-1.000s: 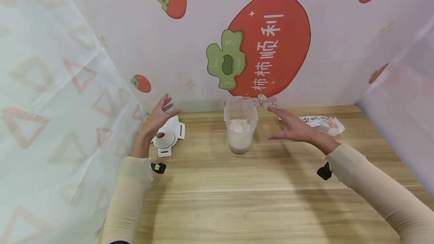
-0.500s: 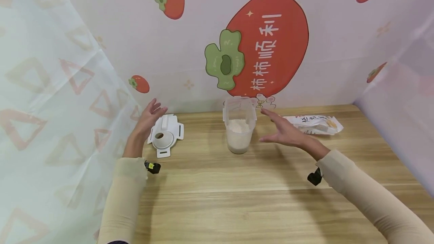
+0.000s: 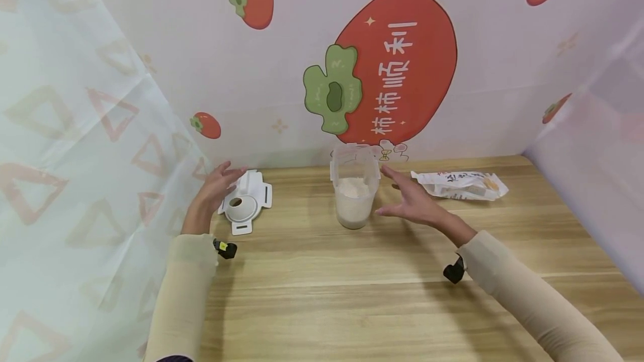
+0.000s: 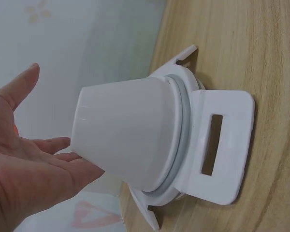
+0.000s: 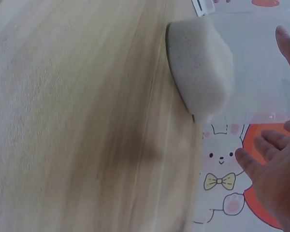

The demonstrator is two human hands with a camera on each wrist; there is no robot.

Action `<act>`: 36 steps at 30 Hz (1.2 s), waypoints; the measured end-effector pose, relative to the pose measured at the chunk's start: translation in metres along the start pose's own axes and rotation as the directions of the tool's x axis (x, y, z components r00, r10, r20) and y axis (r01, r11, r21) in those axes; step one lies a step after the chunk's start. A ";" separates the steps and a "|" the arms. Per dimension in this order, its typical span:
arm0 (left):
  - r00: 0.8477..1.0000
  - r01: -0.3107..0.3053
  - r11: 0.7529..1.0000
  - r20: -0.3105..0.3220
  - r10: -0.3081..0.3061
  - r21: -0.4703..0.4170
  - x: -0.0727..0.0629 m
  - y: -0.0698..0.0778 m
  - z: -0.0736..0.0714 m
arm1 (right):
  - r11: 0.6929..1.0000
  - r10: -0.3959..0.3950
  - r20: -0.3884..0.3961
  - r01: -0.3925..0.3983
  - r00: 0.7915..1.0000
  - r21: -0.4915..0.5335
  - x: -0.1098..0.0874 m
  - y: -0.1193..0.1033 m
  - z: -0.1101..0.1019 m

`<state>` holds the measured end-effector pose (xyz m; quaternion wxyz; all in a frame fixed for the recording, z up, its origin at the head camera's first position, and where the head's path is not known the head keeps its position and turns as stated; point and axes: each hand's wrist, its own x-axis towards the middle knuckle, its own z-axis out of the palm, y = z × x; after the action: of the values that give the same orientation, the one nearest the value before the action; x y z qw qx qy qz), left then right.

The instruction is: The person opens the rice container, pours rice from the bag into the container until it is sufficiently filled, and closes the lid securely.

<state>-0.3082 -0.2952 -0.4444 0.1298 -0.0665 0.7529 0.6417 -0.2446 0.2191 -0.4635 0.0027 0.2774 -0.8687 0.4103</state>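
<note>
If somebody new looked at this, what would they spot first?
Probably the huge red cartoon fruit on the back wall. Next, just below it, the clear container of pale filling on the wooden table, with the right hand beside it. Then the white spouted piece near the left hand.

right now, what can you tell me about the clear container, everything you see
The clear container looks like plastic, with small tabs near its rim. It stands upright, open-topped, on the wooden table, partly filled with off-white, powdery or grainy contents, unevenly heaped. The right hand is close on its right side; whether fingers touch it is unclear.
</note>
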 end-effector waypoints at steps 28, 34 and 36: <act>0.998 0.009 0.995 0.065 -0.016 0.103 0.020 -0.033 -0.006 | 0.977 0.051 -0.078 -0.034 0.996 0.212 0.007 -0.006 0.040; 0.998 -0.010 0.995 0.067 0.003 0.096 0.022 -0.037 -0.006 | 0.973 0.073 -0.087 -0.052 0.994 0.224 0.010 -0.006 0.044; 0.997 -0.024 0.996 0.070 0.018 0.088 0.021 -0.037 -0.006 | 0.972 0.071 -0.094 -0.048 0.993 0.228 0.011 -0.005 0.046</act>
<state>-0.3195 -0.3061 -0.4849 0.1520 -0.0305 0.7764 0.6108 -0.2407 0.1786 -0.4876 0.0031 0.2284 -0.8233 0.5196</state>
